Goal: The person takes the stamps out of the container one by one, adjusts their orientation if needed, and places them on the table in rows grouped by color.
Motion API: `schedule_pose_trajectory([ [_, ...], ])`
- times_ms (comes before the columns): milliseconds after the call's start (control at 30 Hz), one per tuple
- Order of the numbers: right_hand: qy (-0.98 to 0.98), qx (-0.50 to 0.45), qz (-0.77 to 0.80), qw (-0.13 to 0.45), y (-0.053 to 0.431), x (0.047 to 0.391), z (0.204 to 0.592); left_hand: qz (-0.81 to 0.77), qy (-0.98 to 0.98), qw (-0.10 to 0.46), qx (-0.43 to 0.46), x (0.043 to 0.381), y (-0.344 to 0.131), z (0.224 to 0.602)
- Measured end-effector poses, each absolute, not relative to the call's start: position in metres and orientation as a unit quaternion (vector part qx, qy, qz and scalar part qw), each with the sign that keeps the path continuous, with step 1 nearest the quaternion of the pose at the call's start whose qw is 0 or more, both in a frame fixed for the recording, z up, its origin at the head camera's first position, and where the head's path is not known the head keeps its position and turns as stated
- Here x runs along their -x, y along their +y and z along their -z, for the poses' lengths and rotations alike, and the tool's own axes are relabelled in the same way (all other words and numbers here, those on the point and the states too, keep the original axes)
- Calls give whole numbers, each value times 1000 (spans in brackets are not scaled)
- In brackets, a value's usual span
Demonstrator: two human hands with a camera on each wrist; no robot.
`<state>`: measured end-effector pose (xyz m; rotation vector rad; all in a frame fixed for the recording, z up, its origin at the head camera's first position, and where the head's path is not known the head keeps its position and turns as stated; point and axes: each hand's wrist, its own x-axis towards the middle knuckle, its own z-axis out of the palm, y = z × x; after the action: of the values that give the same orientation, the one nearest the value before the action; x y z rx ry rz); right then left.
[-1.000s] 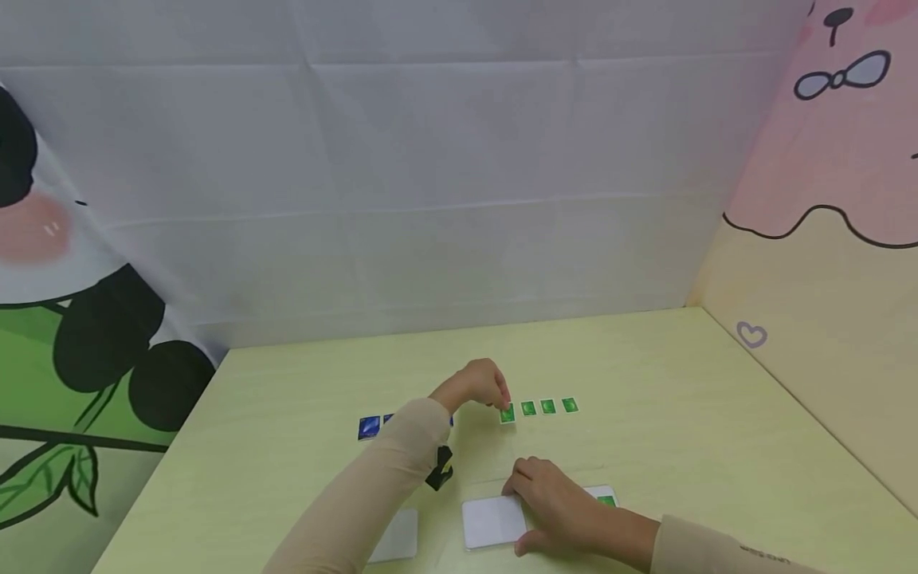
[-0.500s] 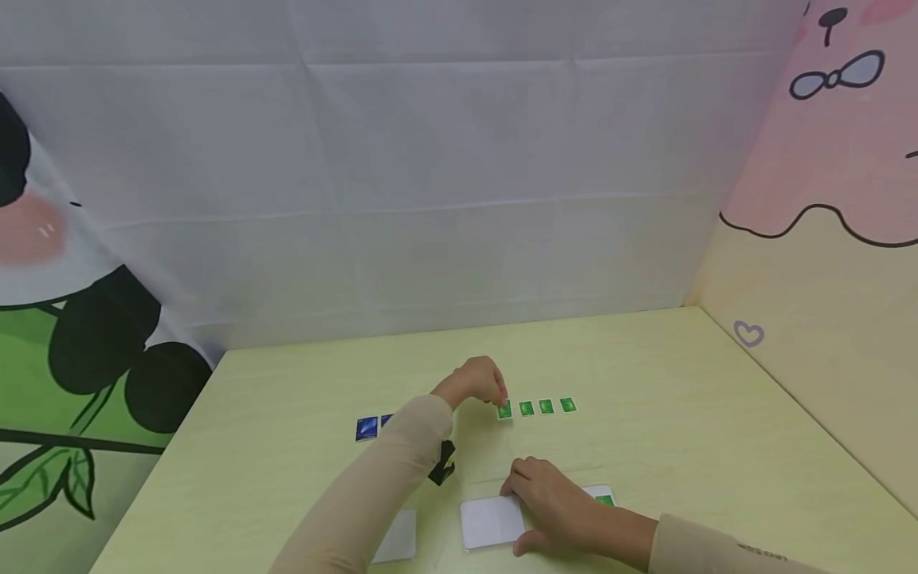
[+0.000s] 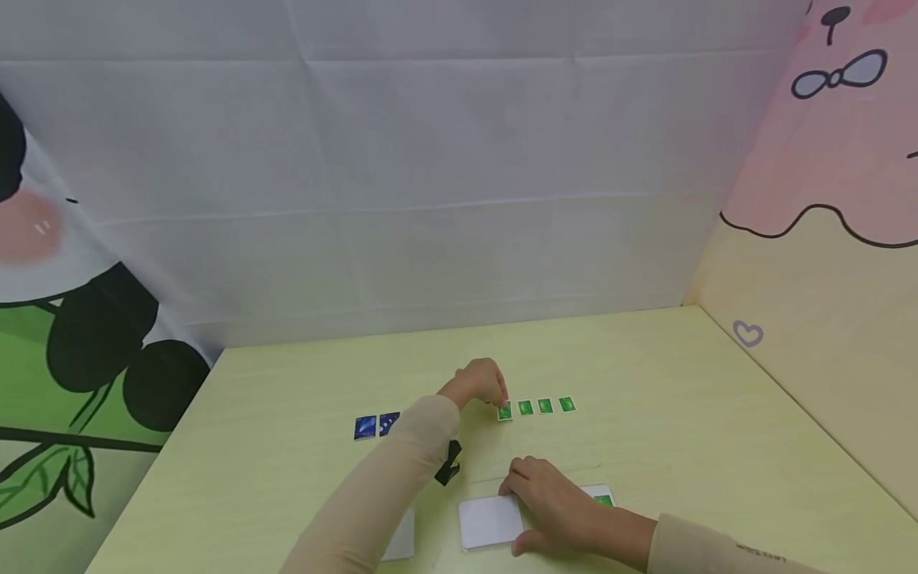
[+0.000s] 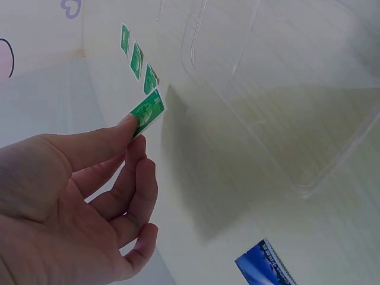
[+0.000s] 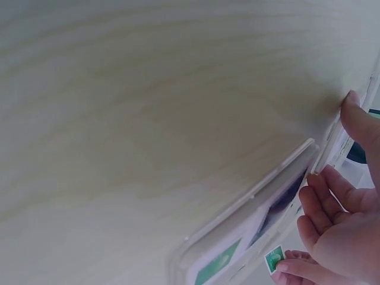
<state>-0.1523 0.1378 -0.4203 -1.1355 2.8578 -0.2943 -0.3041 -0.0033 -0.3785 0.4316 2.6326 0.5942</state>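
Just right of centre in the head view, the left hand (image 3: 483, 383) pinches the leftmost green stamp (image 3: 505, 412), the thumb hiding one end. At lower centre, the right hand (image 3: 558, 504) touches the white case (image 3: 490, 523), thumb and fingers apart; whether it grips is unclear. The left sleeve (image 3: 383, 490) hides part of the blue stamps (image 3: 365, 427).

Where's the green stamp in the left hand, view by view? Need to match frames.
Head: green stamp just right of centre, below mid-height, left of three other green stamps.
Left wrist: left of centre, upper half, at the fingertips.
Right wrist: near the bottom edge, right of centre.
Shared landmark: the left hand holding it, visible in all three.
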Motion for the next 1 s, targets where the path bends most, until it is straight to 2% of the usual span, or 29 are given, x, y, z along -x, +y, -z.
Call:
schedule_pose_trajectory([
  [400,926,361,101,43,137,152,420,-193,954,172,-151,308,3,394],
  [733,921,378,94,11,139,152,424,-148,966,129,-167,306,8,399],
  [1000,922,375,95,14,139,153,424,-104,973,114,-170,305,15,402],
])
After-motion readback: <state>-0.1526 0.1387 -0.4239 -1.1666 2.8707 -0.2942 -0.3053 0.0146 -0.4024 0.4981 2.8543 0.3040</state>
